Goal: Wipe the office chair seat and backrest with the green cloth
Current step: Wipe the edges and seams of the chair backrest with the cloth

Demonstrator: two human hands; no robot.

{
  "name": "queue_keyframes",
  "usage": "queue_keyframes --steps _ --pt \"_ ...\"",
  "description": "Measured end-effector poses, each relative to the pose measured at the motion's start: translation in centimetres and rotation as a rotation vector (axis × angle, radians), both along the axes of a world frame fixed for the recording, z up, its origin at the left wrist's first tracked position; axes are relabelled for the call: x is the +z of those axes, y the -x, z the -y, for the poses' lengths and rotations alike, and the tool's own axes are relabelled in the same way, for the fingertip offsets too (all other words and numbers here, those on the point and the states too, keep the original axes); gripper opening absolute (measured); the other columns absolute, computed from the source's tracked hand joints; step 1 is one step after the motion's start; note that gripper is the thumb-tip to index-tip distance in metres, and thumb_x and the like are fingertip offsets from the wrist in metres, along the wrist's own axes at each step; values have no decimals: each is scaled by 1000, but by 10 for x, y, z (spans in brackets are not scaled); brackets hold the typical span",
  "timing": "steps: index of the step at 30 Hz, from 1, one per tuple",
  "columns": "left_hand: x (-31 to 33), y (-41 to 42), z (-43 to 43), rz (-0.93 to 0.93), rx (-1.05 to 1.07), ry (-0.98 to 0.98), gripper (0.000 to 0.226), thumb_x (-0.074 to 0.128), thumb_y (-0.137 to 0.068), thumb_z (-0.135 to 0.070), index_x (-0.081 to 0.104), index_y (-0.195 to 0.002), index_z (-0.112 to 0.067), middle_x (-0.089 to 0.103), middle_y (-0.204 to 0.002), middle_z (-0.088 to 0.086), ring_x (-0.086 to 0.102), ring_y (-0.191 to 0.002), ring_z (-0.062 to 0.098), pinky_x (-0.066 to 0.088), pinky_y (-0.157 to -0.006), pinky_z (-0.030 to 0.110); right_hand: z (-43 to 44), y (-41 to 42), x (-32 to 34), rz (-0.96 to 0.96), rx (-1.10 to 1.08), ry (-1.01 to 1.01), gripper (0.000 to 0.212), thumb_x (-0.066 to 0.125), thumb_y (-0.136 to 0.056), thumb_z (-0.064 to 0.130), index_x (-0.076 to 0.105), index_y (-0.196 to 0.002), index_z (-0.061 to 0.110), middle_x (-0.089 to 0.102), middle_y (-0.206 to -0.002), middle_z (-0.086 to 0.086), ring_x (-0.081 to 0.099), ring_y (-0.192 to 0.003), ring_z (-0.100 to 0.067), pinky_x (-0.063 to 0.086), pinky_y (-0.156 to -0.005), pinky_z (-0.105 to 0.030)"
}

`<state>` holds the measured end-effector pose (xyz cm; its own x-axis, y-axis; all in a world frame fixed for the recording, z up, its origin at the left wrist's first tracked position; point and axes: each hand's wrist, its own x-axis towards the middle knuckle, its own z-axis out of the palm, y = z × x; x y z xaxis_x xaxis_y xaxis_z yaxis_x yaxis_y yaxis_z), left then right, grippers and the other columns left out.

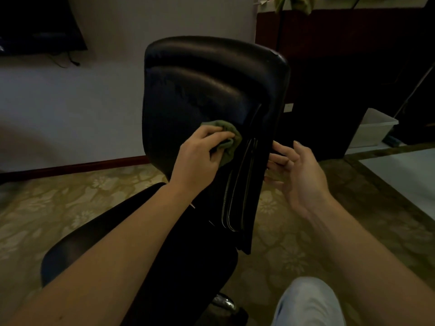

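Observation:
A black leather office chair stands in front of me, its backrest [207,85] upright and its seat [98,236] below at the left. My left hand [200,156] grips a bunched green cloth [229,142] and presses it against the lower middle of the backrest. My right hand [296,175] is at the backrest's right edge with fingers fairly straight, fingertips touching the side of the chair.
Patterned green carpet [294,243] surrounds the chair. A dark cabinet [341,78] stands behind at the right, with a white plastic bin [374,130] beside it. A wall with red skirting [82,165] lies to the left. My knee in light trousers [308,304] shows at the bottom.

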<state>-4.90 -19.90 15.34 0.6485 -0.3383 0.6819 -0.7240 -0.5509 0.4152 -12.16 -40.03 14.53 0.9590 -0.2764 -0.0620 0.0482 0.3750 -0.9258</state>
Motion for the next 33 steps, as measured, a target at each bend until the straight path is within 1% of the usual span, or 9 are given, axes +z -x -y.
queue_keyframes --steps 5,9,14,18,21,23,27,30,33 --pt "5 -1 14 -13 -14 -68 36 68 -90 -1 72 -123 -14 61 -123 6 61 -114 23 50 -101 32 -4 -2 1 21 -26 48 30 46 -101 30 70 -118 22 73 -108 -4 66 -109 -22 53 -91 -45" --pt "-15 6 13 -19 11 -46 36 69 -89 2 71 -123 -12 60 -122 5 62 -111 21 51 -97 28 -8 -7 -8 98 -101 324 21 60 -97 14 62 -114 26 69 -109 -3 70 -94 -9 57 -79 -32" --pt "-37 17 5 -72 32 -59 36 68 -89 1 71 -123 -11 59 -123 5 61 -111 20 52 -98 28 -11 -15 -12 99 -221 611 22 67 -93 18 54 -99 34 65 -101 5 67 -91 -9 59 -80 -35" --pt "-48 24 -11 -193 -1 -137 33 65 -94 -2 71 -124 -13 57 -125 2 59 -113 18 51 -100 30 -17 -17 -11 132 -301 731 16 64 -95 16 52 -101 26 62 -98 9 63 -92 -5 54 -72 -21" --pt "-40 16 -26 -239 -48 -255 33 63 -97 -9 69 -126 -23 51 -121 -14 53 -109 5 49 -102 28 -19 -17 -15 154 -333 783 16 63 -95 18 51 -103 25 60 -100 10 61 -93 -3 50 -69 -15" --pt "-27 8 -28 -183 -41 -210 33 66 -95 -9 71 -123 -24 54 -117 -14 54 -105 4 50 -99 27 -18 -18 -17 171 -333 809 16 63 -95 18 50 -102 25 61 -102 7 61 -93 -3 52 -70 -15" --pt "7 0 -12 8 4 -18 32 69 -91 -6 74 -120 -18 64 -118 1 63 -108 15 51 -98 28 -15 -19 -18 187 -306 842 24 69 -91 19 48 -101 25 60 -102 3 60 -90 -4 49 -67 -9" --pt "18 2 9 37 -5 -39 32 68 -93 -7 72 -123 -16 63 -124 5 61 -114 20 49 -100 27 -13 -21 -20 186 -299 902 28 71 -89 21 47 -103 25 57 -101 4 58 -88 -3 47 -65 -7" --pt "1 7 23 26 19 -66 35 69 -92 -8 71 -126 -16 60 -126 7 60 -114 23 49 -99 28 -10 -22 -26 207 -284 973 33 71 -89 20 48 -113 26 56 -106 2 57 -91 -5 49 -71 -15"
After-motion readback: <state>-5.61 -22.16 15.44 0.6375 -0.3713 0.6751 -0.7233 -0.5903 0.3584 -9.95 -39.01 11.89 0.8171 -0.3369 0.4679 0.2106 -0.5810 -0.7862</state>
